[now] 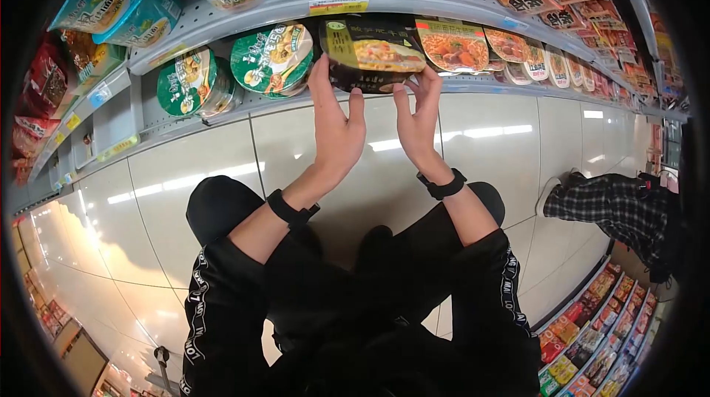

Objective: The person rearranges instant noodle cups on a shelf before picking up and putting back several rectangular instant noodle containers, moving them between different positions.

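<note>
Fingers of the left hand (336, 134) are on the near left corner of the black pack (373, 51), thumb apart from them at its near edge; the right hand (420, 125) mirrors that at the right corner, both clamped on the pack between them. And it's a tight spot! The pack sits just under the upper shelf's edge (281, 14), so any lift could knock its top there. Just left of the pack, the nearer green-lidded cup (272, 59) could get nudged if it swings sideways; just right, the orange-pictured bowl (452, 46) is as close. With thumbs only at the near edge, an uneven grip could let it tip forward, over the lower shelf lip (473, 89), toward the floor (296, 127).

What can't I see? The pack's back and underside, and the fingertips behind its corners. Whether the shelf bears its weight, I can't tell. The upper shelf cuts off whatever's behind it.
</note>
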Demonstrator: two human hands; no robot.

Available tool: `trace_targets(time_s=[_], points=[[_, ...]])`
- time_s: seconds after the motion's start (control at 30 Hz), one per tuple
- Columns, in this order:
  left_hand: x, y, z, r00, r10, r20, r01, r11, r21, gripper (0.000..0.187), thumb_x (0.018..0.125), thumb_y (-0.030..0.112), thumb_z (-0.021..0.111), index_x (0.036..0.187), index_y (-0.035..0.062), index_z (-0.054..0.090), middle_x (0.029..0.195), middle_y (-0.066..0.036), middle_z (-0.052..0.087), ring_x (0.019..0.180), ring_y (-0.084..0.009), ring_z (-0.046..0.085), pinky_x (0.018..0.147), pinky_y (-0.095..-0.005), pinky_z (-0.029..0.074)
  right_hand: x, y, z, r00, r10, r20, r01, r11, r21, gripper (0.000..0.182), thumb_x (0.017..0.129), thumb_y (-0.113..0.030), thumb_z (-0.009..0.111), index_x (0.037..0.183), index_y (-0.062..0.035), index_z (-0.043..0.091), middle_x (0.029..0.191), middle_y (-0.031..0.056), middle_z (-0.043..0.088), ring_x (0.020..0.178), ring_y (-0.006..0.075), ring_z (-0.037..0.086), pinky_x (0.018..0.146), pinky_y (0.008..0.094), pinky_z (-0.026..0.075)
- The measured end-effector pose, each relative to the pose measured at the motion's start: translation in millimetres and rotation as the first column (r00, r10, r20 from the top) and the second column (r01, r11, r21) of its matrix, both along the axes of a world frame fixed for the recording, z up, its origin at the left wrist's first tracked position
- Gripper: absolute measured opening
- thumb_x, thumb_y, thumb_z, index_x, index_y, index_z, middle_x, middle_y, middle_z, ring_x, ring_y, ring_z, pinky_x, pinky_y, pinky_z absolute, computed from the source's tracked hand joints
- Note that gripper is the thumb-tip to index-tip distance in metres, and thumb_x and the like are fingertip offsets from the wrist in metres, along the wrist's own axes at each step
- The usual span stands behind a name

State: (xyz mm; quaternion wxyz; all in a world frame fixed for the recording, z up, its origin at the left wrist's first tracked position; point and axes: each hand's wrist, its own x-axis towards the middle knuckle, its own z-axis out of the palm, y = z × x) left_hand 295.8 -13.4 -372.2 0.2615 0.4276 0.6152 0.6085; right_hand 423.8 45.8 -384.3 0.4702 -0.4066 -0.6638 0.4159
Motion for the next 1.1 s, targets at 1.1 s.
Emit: trace_targets(time_s=[1.1], points=[[9.7,-11.8,0.8,0.962,-0.036,0.271,0.014,0.996,0.084,0.056,0.093,0.009,0.055,0.140,-0.0005,0.025,0.135,-0.017,0.031,0.125,-0.0271,0.038,0.101,-0.0429,0.039,7.3,-0.2,3.3,0.986,-0.124,-0.110,0.128,0.991,0.036,0.043,0.094,-0.012,0.057,0.131,0.0000,0.038,0.123,0.0120,0.047,0.113,0.0209,0.049,0.091,0.0330,0.043]])
